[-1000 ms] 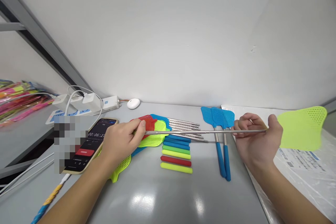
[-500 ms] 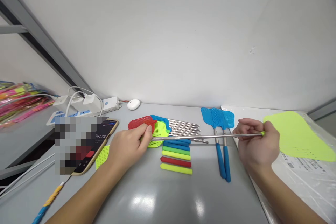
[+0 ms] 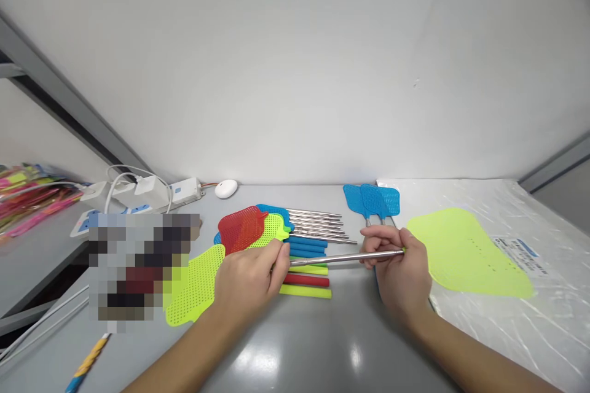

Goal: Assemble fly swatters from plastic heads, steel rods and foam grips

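Note:
Between my hands runs the metal telescopic rod (image 3: 343, 258) of a fly swatter, its yellow-green head (image 3: 465, 252) out to the right. My left hand (image 3: 251, 276) is closed around the rod's left end. My right hand (image 3: 400, 267) grips the swatter where head and rod meet. Beyond my left hand lie a red swatter head (image 3: 242, 229), yellow-green heads (image 3: 198, 282) and blue ones (image 3: 271, 212), beside several metal rods (image 3: 318, 221). Blue grip sleeves (image 3: 306, 244), a red sleeve (image 3: 311, 280) and yellow-green sleeves (image 3: 308, 291) lie under the held rod, partly covered by my left hand.
Two blue swatters (image 3: 375, 199) lie at the back, their handles hidden by my right hand. A plastic-wrapped package (image 3: 548, 319) covers the right side. On the left are a power strip (image 3: 85, 221), chargers, cables, a white case (image 3: 225, 188) and a blurred-out patch.
The visible rod between my hands has become much shorter. My right hand and the swatter head have moved left, toward my left hand. The camera view has shifted slightly too.

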Demonstrator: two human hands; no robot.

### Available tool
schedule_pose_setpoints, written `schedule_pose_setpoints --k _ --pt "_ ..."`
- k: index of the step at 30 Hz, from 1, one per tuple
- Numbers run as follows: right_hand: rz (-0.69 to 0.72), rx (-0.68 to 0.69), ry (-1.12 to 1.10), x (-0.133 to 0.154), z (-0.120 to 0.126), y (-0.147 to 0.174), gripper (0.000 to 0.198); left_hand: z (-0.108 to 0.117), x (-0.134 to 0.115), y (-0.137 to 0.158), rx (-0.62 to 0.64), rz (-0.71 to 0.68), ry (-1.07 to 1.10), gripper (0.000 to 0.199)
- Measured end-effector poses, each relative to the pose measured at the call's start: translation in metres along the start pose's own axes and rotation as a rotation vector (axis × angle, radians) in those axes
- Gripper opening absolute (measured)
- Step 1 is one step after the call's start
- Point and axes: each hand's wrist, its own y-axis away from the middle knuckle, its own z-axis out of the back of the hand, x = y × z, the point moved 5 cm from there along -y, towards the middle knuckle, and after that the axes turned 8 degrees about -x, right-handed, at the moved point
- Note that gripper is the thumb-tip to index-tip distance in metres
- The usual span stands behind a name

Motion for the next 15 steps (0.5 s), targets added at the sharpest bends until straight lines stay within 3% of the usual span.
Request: schedule_pose_setpoints --k 7,15 --pt "0.009 0.013 -0.027 -0.005 -0.003 0.003 0.057 0.001 -0.004 -0.002 -0.002 -0.013 -0.098 0.038" --pt "-0.045 0.083 0.044 -0.013 -0.019 0.026 0.057 -0.003 -0.037 -0.003 0.156 -0.045 0.052 0.035"
